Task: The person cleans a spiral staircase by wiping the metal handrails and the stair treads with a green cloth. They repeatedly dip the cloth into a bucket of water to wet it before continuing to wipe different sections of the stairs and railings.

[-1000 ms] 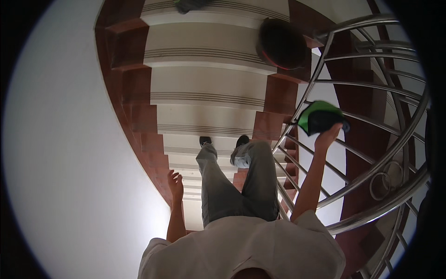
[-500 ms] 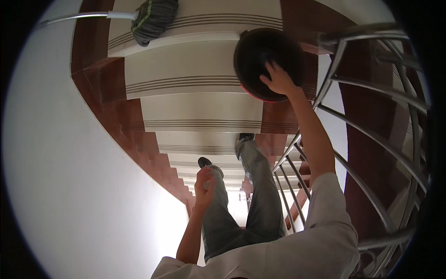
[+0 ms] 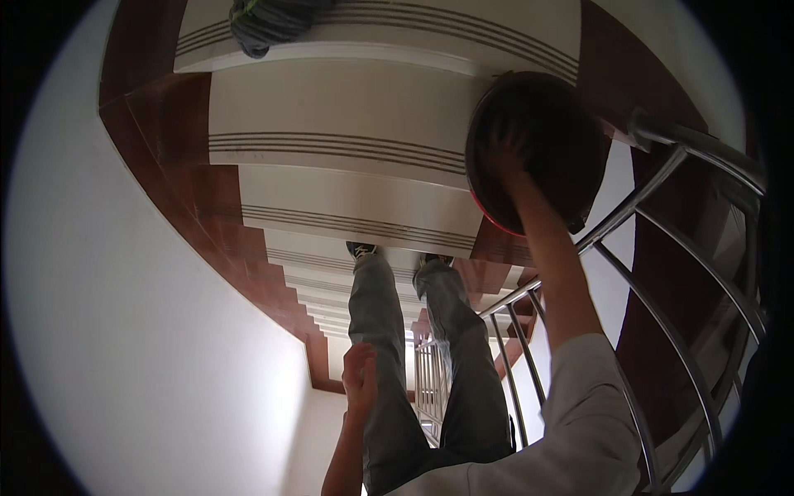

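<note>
Down inside a dark round bucket (image 3: 571,124) with a strip of red at its rim is my right hand (image 3: 509,147). Its fingers look spread in the shadow, and I make out nothing held in them. Whatever the bucket contains is too dark to see. The bucket is on the stairs at the right, beside the railing. My left hand (image 3: 359,376) hangs in front of my left trouser leg, its fingers curled in with nothing showing in them. At the top edge, the grey strands of a mop head (image 3: 277,23) lie on a higher step.
Pale steps (image 3: 331,99) with dark grooved lines and red-brown borders run across the staircase. A metal railing (image 3: 662,186) follows the right side, and a white wall (image 3: 149,331) the left. My shoes (image 3: 361,249) are on the steps below the bucket.
My right hand has gone deeper into the bucket. My left foot has come up to a higher step, and my left hand has dropped lower. The mop's handle has left the view.
</note>
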`<action>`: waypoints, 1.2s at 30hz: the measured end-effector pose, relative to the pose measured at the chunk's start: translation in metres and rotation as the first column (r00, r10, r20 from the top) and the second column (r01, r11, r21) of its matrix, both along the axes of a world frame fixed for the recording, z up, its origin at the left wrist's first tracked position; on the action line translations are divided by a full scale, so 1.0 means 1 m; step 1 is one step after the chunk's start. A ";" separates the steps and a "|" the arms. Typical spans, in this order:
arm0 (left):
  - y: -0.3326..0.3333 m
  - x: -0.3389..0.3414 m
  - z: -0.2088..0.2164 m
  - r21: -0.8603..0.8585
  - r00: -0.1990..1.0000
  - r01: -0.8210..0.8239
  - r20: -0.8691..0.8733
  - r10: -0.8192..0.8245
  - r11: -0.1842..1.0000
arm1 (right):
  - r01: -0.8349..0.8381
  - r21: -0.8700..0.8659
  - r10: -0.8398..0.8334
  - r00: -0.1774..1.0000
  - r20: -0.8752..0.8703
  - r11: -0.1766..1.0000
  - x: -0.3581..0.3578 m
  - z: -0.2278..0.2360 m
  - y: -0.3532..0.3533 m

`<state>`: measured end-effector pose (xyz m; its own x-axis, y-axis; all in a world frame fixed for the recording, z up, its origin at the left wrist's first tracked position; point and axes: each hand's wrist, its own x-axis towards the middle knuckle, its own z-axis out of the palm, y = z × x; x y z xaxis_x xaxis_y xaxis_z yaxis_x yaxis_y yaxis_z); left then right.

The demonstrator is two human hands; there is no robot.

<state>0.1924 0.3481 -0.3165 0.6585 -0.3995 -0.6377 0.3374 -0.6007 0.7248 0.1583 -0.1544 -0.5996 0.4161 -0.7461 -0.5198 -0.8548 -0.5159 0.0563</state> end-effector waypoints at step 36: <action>-0.422 0.019 -0.083 -0.338 0.994 0.112 0.037 -0.106 0.934 | 0.287 0.858 -0.900 0.044 0.433 0.427 -0.036 0.139 0.003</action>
